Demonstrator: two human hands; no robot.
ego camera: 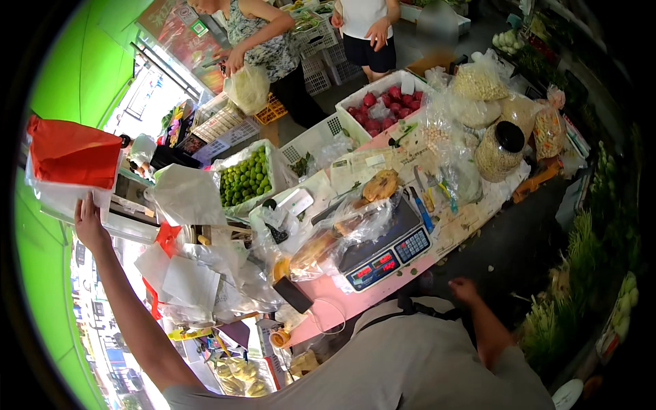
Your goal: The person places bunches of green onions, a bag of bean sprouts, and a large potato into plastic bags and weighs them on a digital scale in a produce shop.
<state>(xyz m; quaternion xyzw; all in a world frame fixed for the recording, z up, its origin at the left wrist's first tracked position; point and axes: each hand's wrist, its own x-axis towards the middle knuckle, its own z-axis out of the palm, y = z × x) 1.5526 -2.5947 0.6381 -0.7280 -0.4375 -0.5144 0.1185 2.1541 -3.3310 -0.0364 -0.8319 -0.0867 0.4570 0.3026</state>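
Observation:
My left hand (91,224) reaches far out to the left. Its fingertips touch the lower edge of a hanging stack of clear plastic bags (66,183), below a red plastic bag (77,154); whether they pinch a bag cannot be told. By my right side, over the dark floor, my right hand (464,291) hangs with loosely bent fingers and nothing visible in it. Before me a digital scale (388,261) with lit red digits bears clear bags of brown produce (315,251). A yellow-brown piece of produce (380,185) lies at its far edge.
Limes fill a foam box (281,169); red round produce fills another foam box (351,105). A black-lidded jar (498,156), bagged goods (482,82) and tools (421,207) lie rightward. A cabled phone (293,294) sits near the table's edge. Two people (264,46) (366,31) stand opposite.

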